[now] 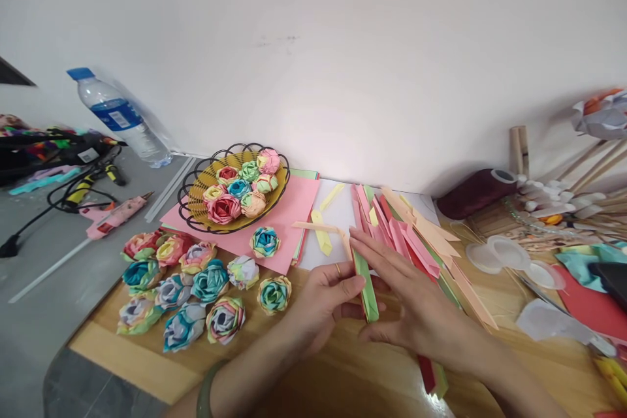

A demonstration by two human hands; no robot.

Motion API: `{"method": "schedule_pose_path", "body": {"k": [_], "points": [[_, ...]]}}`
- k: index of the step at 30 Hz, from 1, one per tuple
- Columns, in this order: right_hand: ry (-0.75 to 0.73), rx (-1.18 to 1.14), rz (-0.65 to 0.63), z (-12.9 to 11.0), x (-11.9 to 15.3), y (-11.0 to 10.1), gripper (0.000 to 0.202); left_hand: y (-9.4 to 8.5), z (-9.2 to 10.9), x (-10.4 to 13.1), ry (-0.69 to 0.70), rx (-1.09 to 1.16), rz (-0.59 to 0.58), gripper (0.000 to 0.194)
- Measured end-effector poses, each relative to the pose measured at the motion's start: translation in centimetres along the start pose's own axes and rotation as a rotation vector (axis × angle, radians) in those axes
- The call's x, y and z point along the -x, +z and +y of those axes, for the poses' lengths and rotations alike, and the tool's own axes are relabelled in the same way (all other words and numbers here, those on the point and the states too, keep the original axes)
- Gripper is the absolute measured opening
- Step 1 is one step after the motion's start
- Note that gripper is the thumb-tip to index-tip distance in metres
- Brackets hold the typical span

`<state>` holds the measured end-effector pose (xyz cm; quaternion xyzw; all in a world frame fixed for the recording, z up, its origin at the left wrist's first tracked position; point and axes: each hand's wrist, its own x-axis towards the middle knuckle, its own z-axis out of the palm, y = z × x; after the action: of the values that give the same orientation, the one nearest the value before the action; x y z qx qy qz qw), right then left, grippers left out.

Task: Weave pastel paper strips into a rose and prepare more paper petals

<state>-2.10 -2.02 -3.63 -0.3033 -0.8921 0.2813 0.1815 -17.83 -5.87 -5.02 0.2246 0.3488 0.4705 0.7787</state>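
A green folded paper strip [365, 281] stands slanted in front of me, with a thin reddish edge along its side. My left hand [333, 297] is closed on it, the thumb on its near face and the other fingers behind. Stretched out flat, the fingers of my right hand [406, 287] lie along the strip's upper right side, with the thumb apart below. Past my hands lies a fanned pile of folded paper strips [399, 228] in pink, peach, red and green. Beside it are a few yellow strips [322, 235]. Part of the pile is hidden by my right hand.
A wicker basket [183, 212] of paper roses stands on pink paper sheets [298, 199]. Several paper roses [210, 281] sit at the left, near a pink glue gun [115, 217] and a water bottle [120, 117]. At right are a dark thread spool [475, 192] and clear lids [509, 255].
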Motion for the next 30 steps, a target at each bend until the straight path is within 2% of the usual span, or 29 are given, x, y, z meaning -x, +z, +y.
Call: {"method": "schedule_pose_path", "body": {"k": [10,14,16,20,22,25,28,30], "points": [[-0.055,0.09,0.019,1.2,0.1,0.6,0.109,0.1,-0.3,-0.1,0.008,-0.068,-0.027,0.029],[0.019,-0.018,-0.005,0.9,0.6,0.3,0.103,0.1,-0.5,-0.2,0.011,-0.091,-0.044,0.028],[0.098,-0.144,0.045,0.6,0.8,-0.2,0.094,0.1,-0.5,-0.2,0.035,-0.153,-0.03,0.028],[0.332,-0.343,0.259,-0.1,0.3,-0.9,0.048,0.1,-0.4,-0.2,0.085,-0.366,-0.007,0.027],[0.405,-0.427,0.233,-0.7,-0.2,-0.9,0.039,0.2,-0.4,-0.1,0.104,-0.429,0.004,0.025],[0.421,-0.494,0.18,-1.7,-0.9,-0.6,0.024,0.5,-0.4,0.0,0.14,-0.452,0.011,0.025],[0.41,-0.471,0.193,-2.4,-1.1,-0.3,0.03,0.8,-0.3,0.0,0.138,-0.42,0.018,0.025],[0.412,-0.464,0.223,-2.4,-0.9,-0.1,0.025,1.0,-0.2,0.0,0.131,-0.403,0.026,0.023]]}}
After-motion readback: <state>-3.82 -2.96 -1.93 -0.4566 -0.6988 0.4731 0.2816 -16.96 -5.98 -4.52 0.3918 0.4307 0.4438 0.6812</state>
